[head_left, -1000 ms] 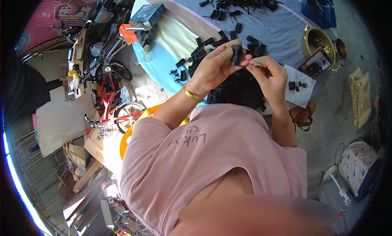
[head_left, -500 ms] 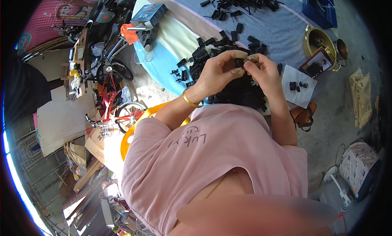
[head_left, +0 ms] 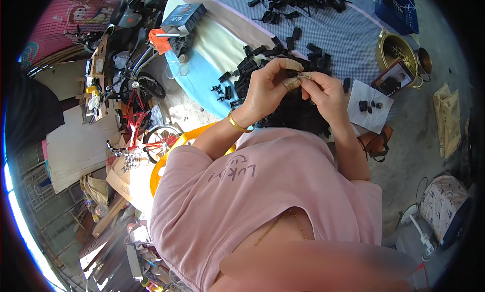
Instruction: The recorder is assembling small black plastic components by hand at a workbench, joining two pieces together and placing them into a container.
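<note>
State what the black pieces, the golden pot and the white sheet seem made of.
The black pieces look like satin moulded plastic: uniform colour, crisp edges. The golden pot is probably polished metal, brass perhaps, given its glinting rim. The white sheet appears to be matt paper: thin, flat, straight-edged.

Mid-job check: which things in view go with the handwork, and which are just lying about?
Likely part of the work:
- black part in the left hand, right hand at it
- near black pile
- far black pile
- probably the small pieces on white paper

Seemingly just lying about:
- phone
- brass pot
- blue box
- red bicycle
</note>
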`<state>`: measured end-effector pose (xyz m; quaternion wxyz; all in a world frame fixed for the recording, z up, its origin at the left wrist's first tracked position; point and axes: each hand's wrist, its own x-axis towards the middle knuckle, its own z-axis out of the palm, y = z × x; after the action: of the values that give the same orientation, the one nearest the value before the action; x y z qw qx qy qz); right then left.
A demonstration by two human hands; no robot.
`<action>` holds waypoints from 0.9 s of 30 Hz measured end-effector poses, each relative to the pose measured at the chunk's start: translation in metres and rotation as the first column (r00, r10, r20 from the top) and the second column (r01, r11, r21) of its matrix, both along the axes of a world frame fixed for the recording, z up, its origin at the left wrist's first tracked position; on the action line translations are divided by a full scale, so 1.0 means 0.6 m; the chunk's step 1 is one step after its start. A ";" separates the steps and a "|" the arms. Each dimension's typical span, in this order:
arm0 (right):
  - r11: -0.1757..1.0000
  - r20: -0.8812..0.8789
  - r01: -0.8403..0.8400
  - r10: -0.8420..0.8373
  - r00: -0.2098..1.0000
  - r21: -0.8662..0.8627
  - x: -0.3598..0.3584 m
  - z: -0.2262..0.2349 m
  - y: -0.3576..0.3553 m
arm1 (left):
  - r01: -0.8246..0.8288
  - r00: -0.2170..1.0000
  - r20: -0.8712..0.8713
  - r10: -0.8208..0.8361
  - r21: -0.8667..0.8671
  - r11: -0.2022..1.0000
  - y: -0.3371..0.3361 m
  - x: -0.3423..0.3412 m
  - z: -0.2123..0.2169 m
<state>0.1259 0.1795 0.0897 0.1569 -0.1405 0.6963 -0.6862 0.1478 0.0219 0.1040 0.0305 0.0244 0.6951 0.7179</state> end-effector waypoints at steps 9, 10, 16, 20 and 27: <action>0.994 0.032 0.079 -0.082 0.996 0.081 -0.016 -0.062 0.002 | 0.169 0.977 -0.046 -0.208 -0.430 0.887 -0.023 -0.043 -0.031; 0.973 -0.081 0.141 -0.128 0.988 0.180 -0.018 -0.065 0.006 | 0.164 0.977 -0.052 -0.206 -0.433 0.886 -0.037 -0.054 -0.046; 0.960 -0.084 0.240 -0.230 0.970 0.146 -0.021 -0.060 0.030 | 0.220 0.959 0.263 -0.106 -0.452 0.865 -0.123 -0.210 -0.180; 0.965 -0.136 0.217 -0.197 0.971 0.149 -0.004 -0.059 0.012 | -0.305 0.952 -0.260 0.162 -0.755 0.581 -0.150 -0.322 -0.286; 0.941 -0.228 0.255 -0.204 0.952 0.223 0.006 -0.057 0.022 | -0.230 0.973 -0.224 0.054 -0.959 0.164 -0.122 -0.331 -0.279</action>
<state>0.1296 0.1927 0.0557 0.0205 -0.1060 0.8011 -0.5888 -0.0506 -0.0515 -0.0632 -0.0760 -0.0164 0.9917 0.1020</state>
